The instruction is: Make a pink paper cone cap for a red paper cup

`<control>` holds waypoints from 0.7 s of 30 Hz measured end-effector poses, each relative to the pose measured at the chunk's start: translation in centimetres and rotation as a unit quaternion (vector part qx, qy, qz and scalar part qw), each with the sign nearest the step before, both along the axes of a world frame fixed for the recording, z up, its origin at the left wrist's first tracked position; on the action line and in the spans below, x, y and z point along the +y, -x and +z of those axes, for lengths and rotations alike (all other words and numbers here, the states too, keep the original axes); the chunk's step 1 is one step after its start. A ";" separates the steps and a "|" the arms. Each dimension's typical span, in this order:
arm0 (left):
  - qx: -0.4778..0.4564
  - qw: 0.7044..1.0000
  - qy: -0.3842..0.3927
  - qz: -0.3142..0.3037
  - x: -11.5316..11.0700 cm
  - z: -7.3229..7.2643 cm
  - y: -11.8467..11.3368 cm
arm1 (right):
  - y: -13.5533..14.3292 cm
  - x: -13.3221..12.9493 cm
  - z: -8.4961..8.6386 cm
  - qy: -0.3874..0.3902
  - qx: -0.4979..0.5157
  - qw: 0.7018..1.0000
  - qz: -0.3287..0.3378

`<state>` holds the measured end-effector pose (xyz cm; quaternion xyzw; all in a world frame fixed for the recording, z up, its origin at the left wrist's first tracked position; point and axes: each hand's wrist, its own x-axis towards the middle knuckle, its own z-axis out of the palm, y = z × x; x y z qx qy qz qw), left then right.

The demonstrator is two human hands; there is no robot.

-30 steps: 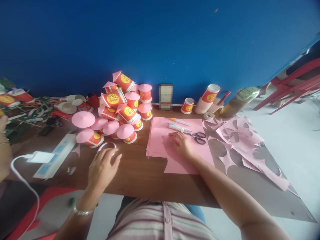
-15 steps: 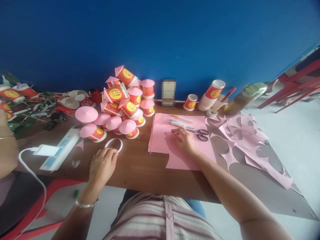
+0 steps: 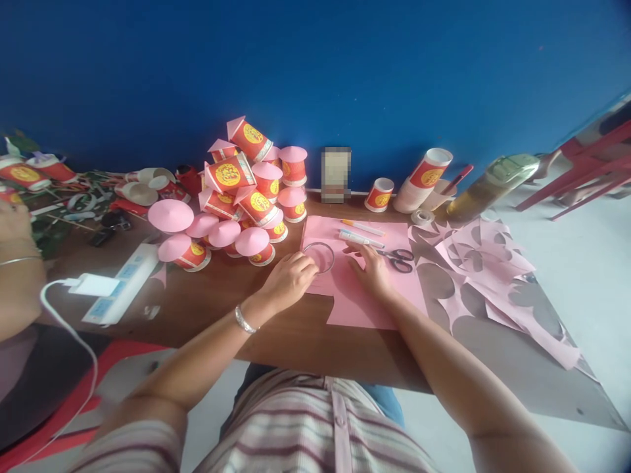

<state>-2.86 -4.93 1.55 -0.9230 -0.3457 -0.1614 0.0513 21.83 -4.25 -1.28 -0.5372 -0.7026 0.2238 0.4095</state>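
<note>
My left hand (image 3: pixel 292 279) pinches a thin ring (image 3: pixel 333 259) by its near left side. The ring is over the left part of the pink paper sheets (image 3: pixel 362 305); whether it touches them I cannot tell. My right hand (image 3: pixel 373 270) rests on the paper with fingers apart, holding nothing. Just beyond its fingertips lies a white marker (image 3: pixel 355 238), with an orange-and-white pen (image 3: pixel 363 228) behind it. Scissors with dark handles (image 3: pixel 401 261) lie right beside this hand, their blades partly hidden by it.
Red paper cups with pink cone tops (image 3: pixel 229 174) are piled at left. A power strip (image 3: pixel 121 282) with a white charger stands nearer. Pink paper scraps (image 3: pixel 456 302) cover the right side. Stacked cups (image 3: pixel 426 177), a tape roll (image 3: pixel 422 217) and a bottle (image 3: pixel 490 187) stand behind. Another person's arm (image 3: pixel 17 276) is far left.
My left hand has carried the ring rightward from the bare table to the pink paper. My right hand stays on the paper, its fingers slightly shifted.
</note>
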 end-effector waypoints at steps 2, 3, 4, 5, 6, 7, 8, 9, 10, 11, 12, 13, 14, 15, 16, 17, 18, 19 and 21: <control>0.019 1.000 0.006 -0.011 0.8 -0.5 -0.2 | -0.1 0.0 0.3 0.005 0.000 1.000 -0.011; 0.025 1.000 0.012 -0.014 0.9 -0.7 -0.2 | -0.1 0.1 0.3 0.006 0.000 1.000 -0.015; 0.028 0.999 0.018 -0.017 1.0 -0.9 -0.2 | -0.1 0.1 0.4 0.006 0.000 1.000 -0.016; 0.030 0.999 0.026 -0.018 0.9 -1.0 -0.1 | -0.1 0.1 0.4 0.007 -0.001 1.000 -0.015; 0.028 0.999 0.033 -0.018 0.8 -1.1 -0.1 | -0.1 0.2 0.3 0.008 -0.004 1.000 -0.013; 0.021 0.999 0.042 -0.016 0.7 -1.1 -0.1 | -0.1 0.2 0.3 0.009 -0.008 1.000 -0.010; 0.011 0.999 0.050 -0.011 0.6 -1.1 0.0 | -0.1 0.2 0.3 0.010 -0.013 1.000 -0.008; -0.002 0.998 0.059 -0.005 0.6 -1.0 0.1 | -0.1 0.2 0.3 0.012 -0.016 1.000 -0.008; -0.018 0.997 0.069 0.002 0.5 -0.9 0.3 | -0.1 0.2 0.4 0.014 -0.018 1.000 -0.008; -0.037 0.996 0.079 0.008 0.6 -0.8 0.5 | -0.1 0.1 0.4 0.017 -0.019 1.000 -0.009; -0.056 0.994 0.089 0.014 0.7 -0.8 0.8 | -0.1 0.1 0.4 0.020 -0.020 1.000 -0.009; -0.074 0.992 0.098 0.020 0.8 -0.7 1.1 | -0.2 0.1 0.4 0.023 -0.020 1.000 -0.009; -0.088 0.990 0.105 0.027 1.0 -0.7 1.4 | -0.2 0.1 0.4 0.025 -0.020 0.999 -0.007; -0.098 0.988 0.110 0.035 1.2 -0.7 1.8 | -0.2 0.2 0.4 0.025 -0.019 0.999 -0.003; -0.103 0.987 0.114 0.044 1.3 -0.7 2.1 | -0.3 0.2 0.3 0.024 -0.018 1.000 0.002; -0.105 0.986 0.119 0.052 1.4 -0.8 2.5 | -0.3 0.3 0.2 0.022 -0.017 1.000 0.007; -0.106 0.985 0.126 0.058 1.5 -0.9 2.7 | -0.3 0.4 0.0 0.016 -0.018 1.000 0.012; -0.107 0.983 0.135 0.062 1.5 -1.0 3.0 | -0.4 0.4 -0.2 0.008 -0.022 1.000 0.015; -0.114 0.979 0.156 0.063 1.4 -1.3 3.3 | -0.3 0.5 -0.7 -0.012 -0.039 0.999 0.022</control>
